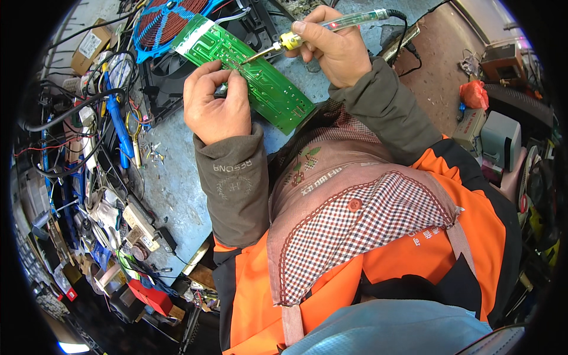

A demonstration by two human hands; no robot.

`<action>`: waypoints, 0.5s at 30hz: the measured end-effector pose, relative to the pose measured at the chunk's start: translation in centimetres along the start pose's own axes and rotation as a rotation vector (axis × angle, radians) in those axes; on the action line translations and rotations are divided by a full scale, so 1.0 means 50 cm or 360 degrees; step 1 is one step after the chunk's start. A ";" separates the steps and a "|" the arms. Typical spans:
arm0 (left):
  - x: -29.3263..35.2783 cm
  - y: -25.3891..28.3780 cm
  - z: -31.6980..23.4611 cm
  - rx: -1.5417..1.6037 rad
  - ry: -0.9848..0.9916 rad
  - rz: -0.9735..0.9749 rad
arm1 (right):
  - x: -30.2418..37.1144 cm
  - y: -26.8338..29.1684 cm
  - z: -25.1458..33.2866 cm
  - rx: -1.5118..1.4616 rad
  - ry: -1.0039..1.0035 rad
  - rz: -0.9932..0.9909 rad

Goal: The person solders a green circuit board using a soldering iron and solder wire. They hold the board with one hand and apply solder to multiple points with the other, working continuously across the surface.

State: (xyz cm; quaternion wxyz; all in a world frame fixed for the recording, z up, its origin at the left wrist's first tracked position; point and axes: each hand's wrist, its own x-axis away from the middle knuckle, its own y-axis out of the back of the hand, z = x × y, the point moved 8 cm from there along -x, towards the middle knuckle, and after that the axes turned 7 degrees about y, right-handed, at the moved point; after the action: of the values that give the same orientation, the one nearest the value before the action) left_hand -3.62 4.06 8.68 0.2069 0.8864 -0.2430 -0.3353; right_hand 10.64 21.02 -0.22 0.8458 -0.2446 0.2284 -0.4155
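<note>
A long green circuit board (pixel 266 94) lies tilted in front of me, solder side up. My right hand (pixel 337 50) grips a soldering iron (pixel 355 19) with a clear handle and a yellow collar. Its metal tip comes down on the board's middle, close to my left fingertips. My left hand (pixel 218 103) is closed at the board's left edge, thumb and fingers drawn together over its surface. What those fingers pinch is hidden. Behind the board sits a copper coil (pixel 168 26) on a blue frame, in an opened black housing (pixel 157 89).
Tangled cables and tools crowd the left side, among them a blue-handled tool (pixel 118 121) and a power strip (pixel 140 226). A small cardboard box (pixel 90 47) stands at the far left. The iron's black cord (pixel 407 41) trails right. Grey boxes (pixel 501 140) stand at the right.
</note>
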 end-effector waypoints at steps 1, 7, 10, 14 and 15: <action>0.000 0.000 0.000 -0.0002 -0.0003 0.0002 | 0.001 0.000 -0.001 -0.0006 -0.0016 -0.0011; -0.001 -0.001 0.007 0.0003 0.0017 0.0013 | -0.001 0.002 -0.010 -0.0014 -0.0018 -0.0038; 0.000 0.000 0.000 -0.0047 -0.0005 0.0013 | -0.002 0.002 -0.010 -0.0012 -0.0010 -0.0023; 0.000 0.000 -0.004 -0.0077 -0.0044 0.0006 | -0.001 -0.001 -0.009 -0.0032 -0.0016 -0.0021; 0.000 0.000 -0.004 -0.0084 -0.0051 0.0004 | -0.001 -0.001 -0.010 -0.0042 -0.0011 -0.0023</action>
State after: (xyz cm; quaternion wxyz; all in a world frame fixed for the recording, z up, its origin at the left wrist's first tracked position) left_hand -3.47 4.12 8.84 0.2267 0.8748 -0.2383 -0.3556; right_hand 10.30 20.94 -0.56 0.8403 -0.2587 0.2291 -0.4176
